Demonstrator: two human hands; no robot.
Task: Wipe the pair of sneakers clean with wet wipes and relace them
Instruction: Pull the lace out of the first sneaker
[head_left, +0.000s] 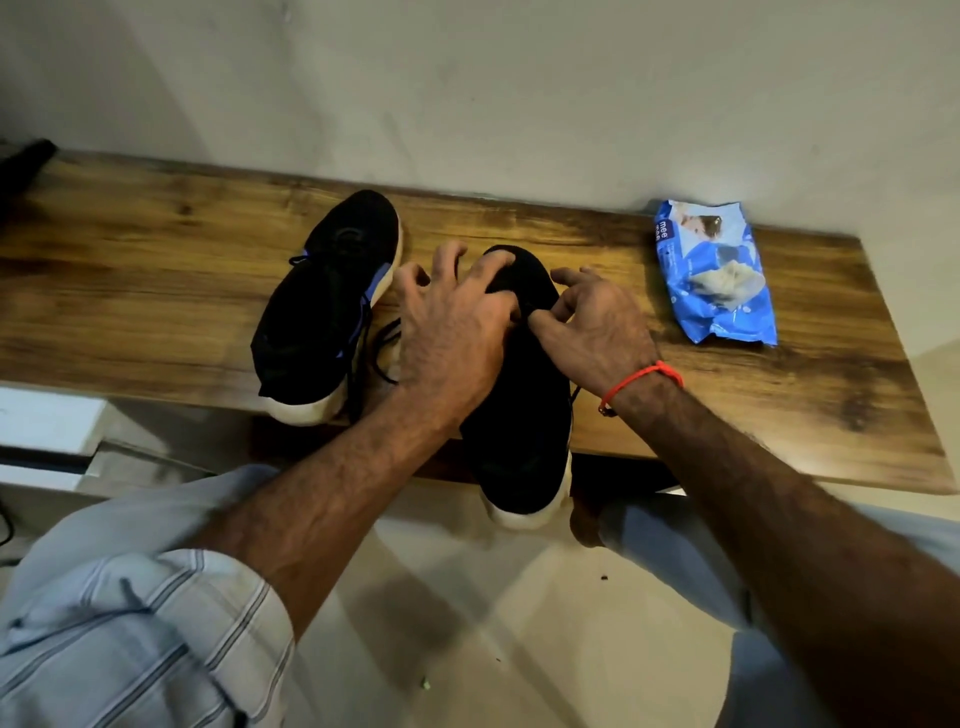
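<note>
Two black sneakers with white soles lie on a wooden table. The left sneaker has blue accents, and its loose black lace trails beside it. The right sneaker points away from me, its heel hanging over the table's front edge. My left hand sits over this shoe's lace area with fingers curled; its fingertips meet those of my right hand, which pinches the black lace there. A blue pack of wet wipes lies to the right, a wipe poking out of its opening.
A pale wall runs directly behind the table. A dark object sits at the table's far left end. Below the front edge are a light floor and my knees in light trousers.
</note>
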